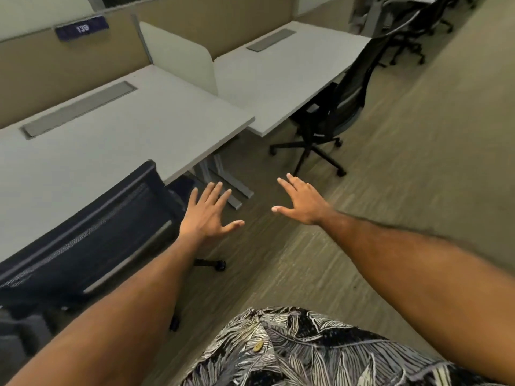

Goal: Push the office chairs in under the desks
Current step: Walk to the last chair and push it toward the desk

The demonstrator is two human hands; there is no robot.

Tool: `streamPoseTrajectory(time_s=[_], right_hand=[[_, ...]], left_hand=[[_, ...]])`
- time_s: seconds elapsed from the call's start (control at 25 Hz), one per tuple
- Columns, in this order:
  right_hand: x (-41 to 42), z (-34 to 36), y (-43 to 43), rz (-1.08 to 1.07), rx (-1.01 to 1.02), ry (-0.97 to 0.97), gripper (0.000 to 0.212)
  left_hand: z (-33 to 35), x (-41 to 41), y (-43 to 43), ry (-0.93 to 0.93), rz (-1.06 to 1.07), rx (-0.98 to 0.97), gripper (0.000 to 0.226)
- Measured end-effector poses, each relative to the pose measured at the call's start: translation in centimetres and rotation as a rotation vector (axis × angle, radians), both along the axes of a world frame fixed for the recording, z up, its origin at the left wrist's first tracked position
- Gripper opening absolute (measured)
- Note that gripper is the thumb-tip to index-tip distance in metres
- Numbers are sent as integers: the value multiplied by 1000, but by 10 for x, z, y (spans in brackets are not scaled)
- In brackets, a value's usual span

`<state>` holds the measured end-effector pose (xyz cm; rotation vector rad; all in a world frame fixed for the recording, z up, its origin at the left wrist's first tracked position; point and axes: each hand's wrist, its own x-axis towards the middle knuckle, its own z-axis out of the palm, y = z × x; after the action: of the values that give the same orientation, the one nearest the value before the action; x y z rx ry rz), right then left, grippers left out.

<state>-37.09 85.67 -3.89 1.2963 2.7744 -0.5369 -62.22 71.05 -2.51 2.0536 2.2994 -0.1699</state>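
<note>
A dark mesh-backed office chair [92, 235] stands at the near grey desk [117, 135], its back against the desk's front edge. My left hand [207, 213] hovers just right of that chair's back, fingers spread, touching nothing. My right hand [302, 203] is held out over the carpet, also spread and empty. A second black office chair [337, 107] sits at the far desk [287, 71], its seat partly under the top and its star base out on the carpet.
A low white divider [181, 55] separates the two desks, with tan partition panels behind. More black chairs [412, 43] stand at the top right. Brown carpet [404, 162] runs along the right as an aisle. Desk legs [231, 188] stand between the chairs.
</note>
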Motion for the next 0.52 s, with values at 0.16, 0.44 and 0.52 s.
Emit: streamPoseTrajectory(time_s=[0.16, 0.44, 0.52], right_hand=[[100, -19, 9, -204, -83, -8, 92], [223, -49, 5, -458, -212, -48, 90], [241, -56, 14, -514, -227, -42, 90]], left_hand=[[-30, 76, 56, -60, -118, -78, 114], [-53, 195, 136, -106, -429, -166, 102], [-57, 216, 164, -96, -482, -179, 102]])
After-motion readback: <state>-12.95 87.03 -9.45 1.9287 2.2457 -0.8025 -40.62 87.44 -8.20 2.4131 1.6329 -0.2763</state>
